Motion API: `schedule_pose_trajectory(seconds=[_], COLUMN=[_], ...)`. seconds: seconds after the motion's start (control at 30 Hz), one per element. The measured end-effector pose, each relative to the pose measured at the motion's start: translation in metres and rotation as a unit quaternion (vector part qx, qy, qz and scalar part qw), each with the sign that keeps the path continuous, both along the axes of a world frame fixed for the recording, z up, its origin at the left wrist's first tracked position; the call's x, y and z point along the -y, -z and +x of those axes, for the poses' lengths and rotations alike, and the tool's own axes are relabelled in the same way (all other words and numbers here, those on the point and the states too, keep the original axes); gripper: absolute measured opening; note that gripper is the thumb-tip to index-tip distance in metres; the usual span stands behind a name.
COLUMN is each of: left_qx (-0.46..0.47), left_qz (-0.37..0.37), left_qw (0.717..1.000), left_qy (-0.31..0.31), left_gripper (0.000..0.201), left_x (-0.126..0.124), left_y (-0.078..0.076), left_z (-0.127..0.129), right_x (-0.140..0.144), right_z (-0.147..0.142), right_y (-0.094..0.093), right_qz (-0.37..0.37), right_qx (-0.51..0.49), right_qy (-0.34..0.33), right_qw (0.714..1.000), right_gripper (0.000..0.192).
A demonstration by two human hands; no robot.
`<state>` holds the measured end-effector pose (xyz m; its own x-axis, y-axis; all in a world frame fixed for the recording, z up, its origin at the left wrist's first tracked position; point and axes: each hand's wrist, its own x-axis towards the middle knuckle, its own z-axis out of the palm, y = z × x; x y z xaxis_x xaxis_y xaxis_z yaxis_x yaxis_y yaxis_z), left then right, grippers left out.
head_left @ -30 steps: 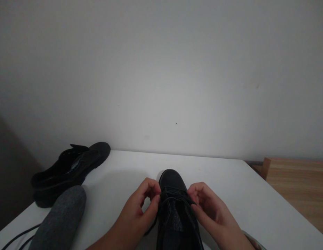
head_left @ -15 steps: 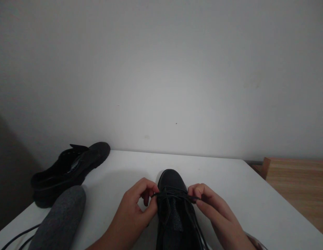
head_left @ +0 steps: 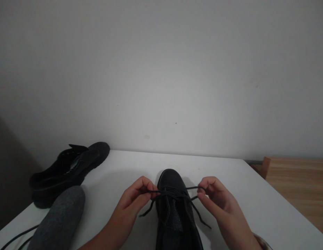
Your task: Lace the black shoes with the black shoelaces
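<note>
A black shoe points away from me on the white table, its near end cut off by the picture's lower edge. Across its front runs a black shoelace, crossed and bunched over the tongue. My left hand pinches a part of the lace just left of the shoe. On the other side my right hand has a lace loop between thumb and fingers. Two loose lace ends hang down, one beside my left hand and one right of the shoe.
A second black shoe stands at the table's left edge. Nearer lies a grey felt insole, with a black cord beside it. The white table meets a pale wall. Wooden furniture is at right.
My right hand has moved outward to the right, drawing the lace out from the shoe. The left hand has shifted slightly left. Loose lace ends now show on both sides.
</note>
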<state>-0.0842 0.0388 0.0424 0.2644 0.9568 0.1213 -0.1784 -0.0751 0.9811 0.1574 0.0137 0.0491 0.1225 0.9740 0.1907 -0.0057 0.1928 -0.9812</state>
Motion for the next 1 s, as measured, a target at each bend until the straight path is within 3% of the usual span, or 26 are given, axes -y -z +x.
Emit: schedule_pose_trajectory(seconds=[0.2, 0.37, 0.5, 0.6, 0.77, 1.0], left_qx=[0.032, 0.001, -0.095, -0.16, -0.206, -0.208], left_qz=[0.011, 0.016, 0.023, 0.043, 0.045, 0.032], left_qw=[0.999, 0.999, 0.993, 0.985, 0.977, 0.977], left_qy=[-0.013, -0.038, -0.064, -0.05, 0.029, 0.03], left_gripper=[0.008, 0.014, 0.015, 0.014, 0.021, 0.021], left_x=[-0.0011, 0.0014, 0.0031, 0.0026, 0.0001, -0.0017], left_y=[0.0005, -0.0033, -0.0074, -0.0071, -0.0063, -0.0053], left_z=[-0.0027, -0.004, -0.0009, 0.0022, 0.0037, 0.0043], right_x=[-0.0004, 0.0014, 0.0021, 0.0006, -0.0015, 0.0007], right_z=[-0.0047, -0.0024, 0.0002, -0.0014, -0.0028, -0.0017], right_y=[-0.0023, -0.0041, -0.0021, -0.0004, -0.0023, -0.0047], right_qz=[-0.015, -0.017, -0.044, -0.029, -0.049, -0.033], right_qx=[-0.098, -0.142, -0.016, 0.072, 0.113, 0.167], right_qy=[-0.043, -0.055, -0.085, -0.086, -0.126, -0.122], right_qw=[0.994, 0.988, 0.995, 0.993, 0.984, 0.978], right_gripper=[0.032, 0.036, 0.034, 0.033, 0.03, 0.02])
